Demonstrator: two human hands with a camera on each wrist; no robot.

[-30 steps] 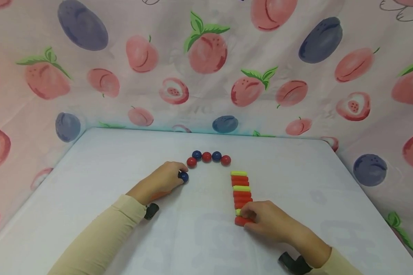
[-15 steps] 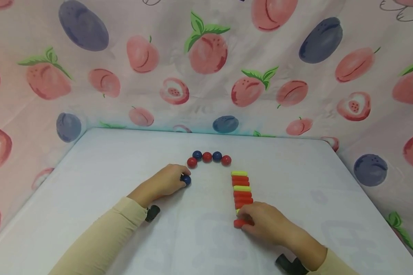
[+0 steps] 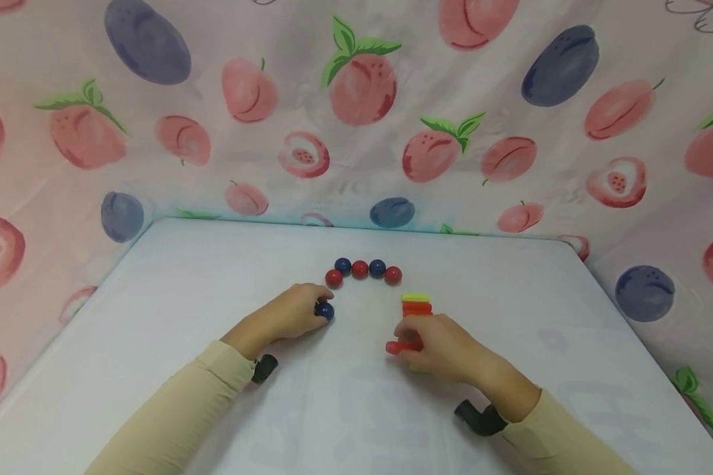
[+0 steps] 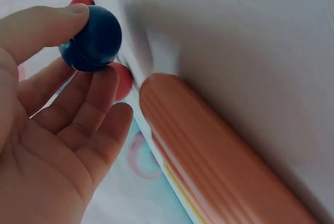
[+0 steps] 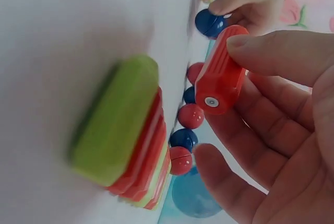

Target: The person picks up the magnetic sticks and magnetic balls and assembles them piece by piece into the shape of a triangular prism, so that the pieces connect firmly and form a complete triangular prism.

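Observation:
My left hand (image 3: pixel 294 310) pinches a blue ball (image 4: pixel 94 38) with a seam, thumb on top and fingertips below. An orange ribbed bar (image 4: pixel 209 145), hidden in the head view, lies near that hand. Between thumb and fingers, my right hand (image 3: pixel 445 349) holds a red ribbed bar (image 5: pixel 223 70) with a small white disc in its end. Behind and below it runs a row of red and yellow-green bars, partly covered by the hand in the head view. A yellow-green bar (image 3: pixel 416 298) forms the far end; another yellow-green bar (image 5: pixel 117 122) is nearest the right wrist camera.
Several red and blue balls curve in an arc beyond the hands, a red ball (image 3: pixel 360 269) at its middle. Everything lies on a white-covered table (image 3: pixel 214 264). A fruit-print cloth (image 3: pixel 309 72) hangs behind the table's far edge.
My right hand has taken the red bar from the row's near end and moved forward and left with it. The left hand has shifted slightly right with the blue ball.

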